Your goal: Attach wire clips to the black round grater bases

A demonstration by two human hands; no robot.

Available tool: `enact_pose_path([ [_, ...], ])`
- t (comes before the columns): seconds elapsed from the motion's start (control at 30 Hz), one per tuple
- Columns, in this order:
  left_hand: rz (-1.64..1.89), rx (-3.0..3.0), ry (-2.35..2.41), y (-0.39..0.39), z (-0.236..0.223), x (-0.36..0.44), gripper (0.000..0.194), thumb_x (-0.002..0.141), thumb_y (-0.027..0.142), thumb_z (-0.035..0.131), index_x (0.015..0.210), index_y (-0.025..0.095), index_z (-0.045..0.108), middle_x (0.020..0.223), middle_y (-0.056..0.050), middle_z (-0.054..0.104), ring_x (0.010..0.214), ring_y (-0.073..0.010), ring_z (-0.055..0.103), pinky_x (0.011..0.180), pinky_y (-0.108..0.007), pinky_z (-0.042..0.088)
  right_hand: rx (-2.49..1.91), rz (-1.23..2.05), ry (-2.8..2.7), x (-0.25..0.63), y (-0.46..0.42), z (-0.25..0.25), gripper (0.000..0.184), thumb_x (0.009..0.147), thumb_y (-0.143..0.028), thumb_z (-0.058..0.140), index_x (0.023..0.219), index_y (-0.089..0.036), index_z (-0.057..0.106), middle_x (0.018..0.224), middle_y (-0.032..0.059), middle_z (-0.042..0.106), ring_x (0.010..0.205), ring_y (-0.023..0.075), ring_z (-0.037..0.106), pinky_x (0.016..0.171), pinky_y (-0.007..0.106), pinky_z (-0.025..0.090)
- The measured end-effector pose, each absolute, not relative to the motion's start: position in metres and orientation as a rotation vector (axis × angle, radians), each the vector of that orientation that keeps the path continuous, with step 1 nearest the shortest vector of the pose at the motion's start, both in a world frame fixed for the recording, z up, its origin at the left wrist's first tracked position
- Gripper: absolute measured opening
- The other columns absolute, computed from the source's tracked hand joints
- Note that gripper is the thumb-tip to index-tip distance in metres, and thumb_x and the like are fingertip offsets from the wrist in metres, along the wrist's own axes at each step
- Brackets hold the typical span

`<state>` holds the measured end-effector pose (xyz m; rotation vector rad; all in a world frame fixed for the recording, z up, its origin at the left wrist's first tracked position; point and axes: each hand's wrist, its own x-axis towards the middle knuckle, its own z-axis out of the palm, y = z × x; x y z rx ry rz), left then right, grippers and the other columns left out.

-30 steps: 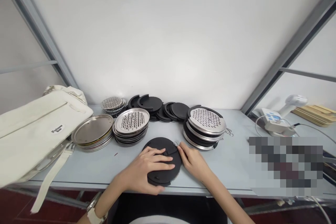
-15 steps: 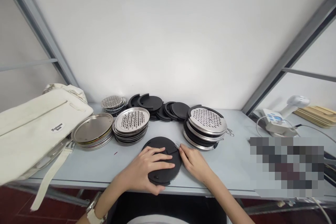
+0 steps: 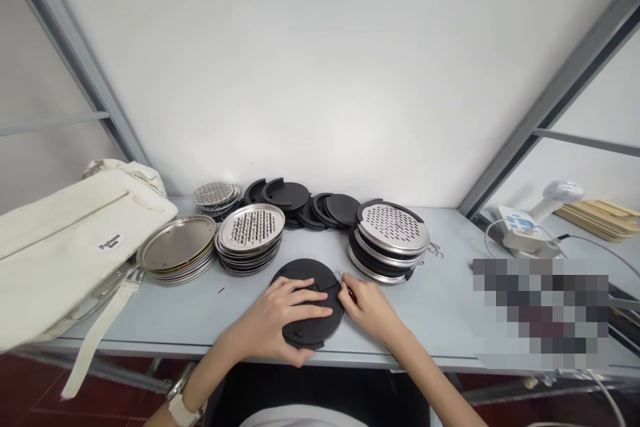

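A round black disc (image 3: 320, 333) lies near the front edge of the table, with a thin metallic rim showing at its lower right. Across its top rests my left hand (image 3: 283, 317), fingers spread and thumb by the near edge. At the disc's upper right sticks out a small wire loop (image 3: 337, 276). My right hand (image 3: 370, 307) pinches there with thumb and curled index finger, partly hiding the loop. Close behind is a stack of grater plates (image 3: 395, 230) in black holders, with wire loops at its right side.
Behind my left hand stand a stack of grater plates (image 3: 253, 230) and plain metal discs (image 3: 177, 243). More black discs (image 3: 343, 210) lie along the wall. A cream bag (image 3: 75, 247) covers the left end. On the right are a white scanner (image 3: 563, 193) with cables and wooden boards (image 3: 600, 219).
My right fingers have curled in more tightly at the wire loop. My left hand stays spread on the black disc, and the stacks have not moved.
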<state>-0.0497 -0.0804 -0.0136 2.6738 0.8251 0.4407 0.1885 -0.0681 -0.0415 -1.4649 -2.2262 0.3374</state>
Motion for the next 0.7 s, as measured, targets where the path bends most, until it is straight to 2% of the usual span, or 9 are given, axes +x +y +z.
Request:
enact_pose_path([
  [0.37,0.455,2.69,0.824,-0.0806,-0.0159,-0.0503,0.069,0.067,0.034,0.073,0.132,0.036,0.052,0.138,0.001,0.052,0.133,-0.0303,0.04,0.106,-0.043,0.03,-1.499,0.282,-2.26,0.1887,-0.0674,-0.0434,0.025,0.093,-0.023,0.035,0.072,-0.021,0.049,0.058,0.0003,0.058,0.053,0.0156,0.054,0.055,0.026,0.025],
  [0.7,0.426,2.694,0.83,-0.0804,-0.0151,-0.0506,0.069,0.067,0.034,0.073,0.132,0.036,0.051,0.14,0.002,0.051,0.134,-0.0304,0.038,0.107,-0.044,0.029,-1.506,0.265,-2.28,0.1888,-0.0669,-0.0442,0.025,0.094,-0.023,0.035,0.072,-0.021,0.048,0.058,0.0004,0.058,0.053,0.0159,0.054,0.055,0.027,0.024],
])
